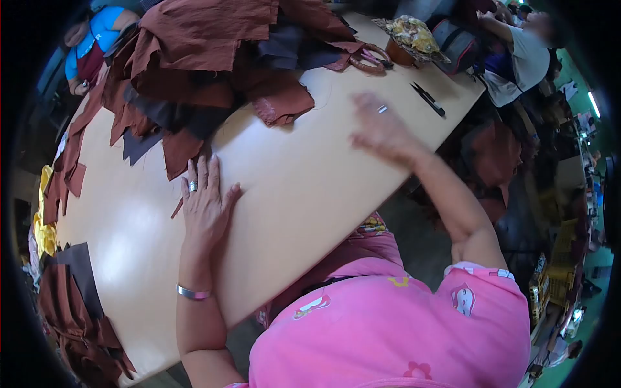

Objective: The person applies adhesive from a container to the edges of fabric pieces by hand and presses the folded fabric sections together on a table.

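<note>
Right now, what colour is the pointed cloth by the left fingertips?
The pointed cloth is reddish-brown; see the head view.

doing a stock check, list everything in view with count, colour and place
table: one, pale, centre
brown cloth: many, reddish-brown, mostly far side and lower left
dark cloth: several, grey-black, among brown
yellow cloth: count unclear, yellow, left edge
pens: apparently two, black, table's right
loop: one, brown, far edge
patterned bundle: one, yellow, beside loop
bag: one, dark, beside bundle
crates: count unclear, yellow, right
person in blue: one, upper left
person in white: one, upper right
shirt: one, pink, worn
bracelet: one, silver, left wrist
rings: two, silver, one per hand
left hand: one, flat on table
right hand: one, blurred, over table
</note>
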Available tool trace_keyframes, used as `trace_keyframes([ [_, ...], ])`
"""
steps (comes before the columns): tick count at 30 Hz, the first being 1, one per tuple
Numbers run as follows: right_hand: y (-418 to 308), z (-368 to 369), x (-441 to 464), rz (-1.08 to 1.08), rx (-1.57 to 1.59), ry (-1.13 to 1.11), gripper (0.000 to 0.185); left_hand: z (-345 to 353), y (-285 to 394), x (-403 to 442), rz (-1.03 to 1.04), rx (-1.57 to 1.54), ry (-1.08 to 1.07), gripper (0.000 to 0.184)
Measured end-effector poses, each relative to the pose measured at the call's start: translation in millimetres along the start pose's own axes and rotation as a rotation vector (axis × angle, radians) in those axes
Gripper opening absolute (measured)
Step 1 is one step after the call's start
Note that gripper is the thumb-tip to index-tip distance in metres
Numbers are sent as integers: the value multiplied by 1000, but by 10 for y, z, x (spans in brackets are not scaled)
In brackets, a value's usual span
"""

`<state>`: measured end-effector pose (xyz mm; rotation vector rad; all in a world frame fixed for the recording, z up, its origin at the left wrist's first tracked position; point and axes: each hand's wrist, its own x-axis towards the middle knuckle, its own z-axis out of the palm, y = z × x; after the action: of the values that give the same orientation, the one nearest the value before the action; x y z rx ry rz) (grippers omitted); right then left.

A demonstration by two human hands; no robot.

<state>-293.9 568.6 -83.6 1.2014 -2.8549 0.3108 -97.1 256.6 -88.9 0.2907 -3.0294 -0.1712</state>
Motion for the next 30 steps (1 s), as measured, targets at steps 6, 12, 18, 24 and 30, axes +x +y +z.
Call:
trace_keyframes([
  [6, 39, -64, -630, 156, 41, -74, 80, -7, -146, -158, -9, 23, 1, 66],
  [12, 95, -409, -1082, 356, -558, 188, 71, -125, -310, -363, -8, -5, -23, 66],
  [18, -664, 75, -167, -187, -50, -126, 78, -167, -288, -390, -44, -27, -47, 65],
  [24, 380, -2, -469, 391, -58, 59, 73, -175, -285, -417, -66, -35, -39, 64],
  [30, 53, -390, -849, 529, -479, 99, 71, -173, -238, -395, -30, -20, -4, 64],
])
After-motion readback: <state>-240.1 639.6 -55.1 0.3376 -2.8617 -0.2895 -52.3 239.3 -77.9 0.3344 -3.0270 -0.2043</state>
